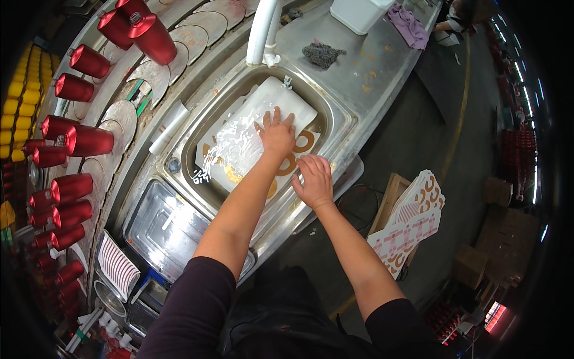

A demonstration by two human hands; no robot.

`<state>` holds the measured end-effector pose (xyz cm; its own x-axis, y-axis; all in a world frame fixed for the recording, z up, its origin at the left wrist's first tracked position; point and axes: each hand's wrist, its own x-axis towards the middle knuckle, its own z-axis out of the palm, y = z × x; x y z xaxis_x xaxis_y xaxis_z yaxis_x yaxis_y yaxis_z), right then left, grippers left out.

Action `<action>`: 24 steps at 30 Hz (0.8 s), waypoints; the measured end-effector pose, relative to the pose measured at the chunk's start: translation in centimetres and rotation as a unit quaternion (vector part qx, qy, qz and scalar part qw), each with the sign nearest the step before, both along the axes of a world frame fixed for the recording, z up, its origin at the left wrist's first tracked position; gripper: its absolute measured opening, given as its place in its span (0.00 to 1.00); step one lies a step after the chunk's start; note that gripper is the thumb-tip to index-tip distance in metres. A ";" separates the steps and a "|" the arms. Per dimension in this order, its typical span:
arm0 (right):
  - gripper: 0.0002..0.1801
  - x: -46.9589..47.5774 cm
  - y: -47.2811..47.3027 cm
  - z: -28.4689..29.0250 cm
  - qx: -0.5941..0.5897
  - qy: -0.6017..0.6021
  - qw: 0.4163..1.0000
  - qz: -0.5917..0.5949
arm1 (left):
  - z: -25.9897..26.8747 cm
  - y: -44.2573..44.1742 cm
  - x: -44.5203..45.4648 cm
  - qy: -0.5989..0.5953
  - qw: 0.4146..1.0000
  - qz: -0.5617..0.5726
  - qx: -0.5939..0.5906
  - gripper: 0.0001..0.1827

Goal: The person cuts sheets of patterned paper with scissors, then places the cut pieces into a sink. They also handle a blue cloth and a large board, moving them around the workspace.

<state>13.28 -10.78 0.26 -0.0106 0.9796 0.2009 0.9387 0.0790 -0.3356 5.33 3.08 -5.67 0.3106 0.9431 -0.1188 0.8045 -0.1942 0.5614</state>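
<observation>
My left hand (279, 137) lies spread, palm down, on a pale sheet (291, 101) in a stainless steel sink basin (329, 96) of water. Ripples and glare blur the sheet's lower left part. Beneath it are white sheets printed with brown ring-like shapes (305, 141); how many is hidden. A yellowish patch (233, 174) shows next to my left forearm. My right hand (315, 179) is at the basin's near right rim, fingers slightly bent and thumb apart, with nothing visible in it. A white faucet pipe (260, 33) rises at the basin's far side.
Red metallic bottles (152, 40) stand along a conveyor of overlapping plates (193, 38) on the left. A dark scouring pad (323, 54), a white tub (358, 15) and a purple cloth (408, 27) rest on the counter. Printed sheets (410, 224) are stacked at lower right.
</observation>
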 end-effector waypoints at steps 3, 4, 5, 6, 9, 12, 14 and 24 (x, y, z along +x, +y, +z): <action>0.20 -0.1 0.1 0.0 0.001 0.001 1.000 0.003 | -0.8 0.1 0.0 -0.010 1.000 0.004 0.001 0.20; 0.20 -0.1 0.1 0.2 0.000 0.002 1.000 0.004 | -0.9 0.2 0.0 -0.011 1.000 0.004 0.002 0.20; 0.20 -0.2 0.1 0.3 -0.002 0.003 1.000 0.005 | -1.1 0.3 -0.1 -0.011 1.000 0.003 0.008 0.20; 0.20 -0.3 0.2 0.3 0.002 0.003 1.000 0.006 | -1.2 0.4 -0.1 -0.010 1.000 0.003 0.014 0.20; 0.19 -0.1 0.0 0.1 0.004 0.002 1.000 0.002 | -0.5 0.1 -0.1 -0.015 1.000 0.002 0.020 0.21; 0.19 -0.1 0.0 0.4 0.007 0.000 1.000 0.005 | 0.6 -0.2 -0.6 -0.038 0.998 -0.003 0.047 0.21; 0.19 -0.2 0.0 0.6 0.009 -0.001 1.000 0.004 | 1.2 -0.5 -1.2 -0.060 0.997 -0.008 0.054 0.22; 0.19 -0.5 0.1 0.6 0.011 0.001 1.000 0.005 | 1.8 -3.0 -3.2 -0.090 0.990 -0.025 0.110 0.24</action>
<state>12.80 -10.68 0.82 -0.0195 0.9748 0.2224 0.9373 0.0953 -0.3354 2.12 0.12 -3.86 0.3560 0.9227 0.1481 0.6819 -0.3648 0.6340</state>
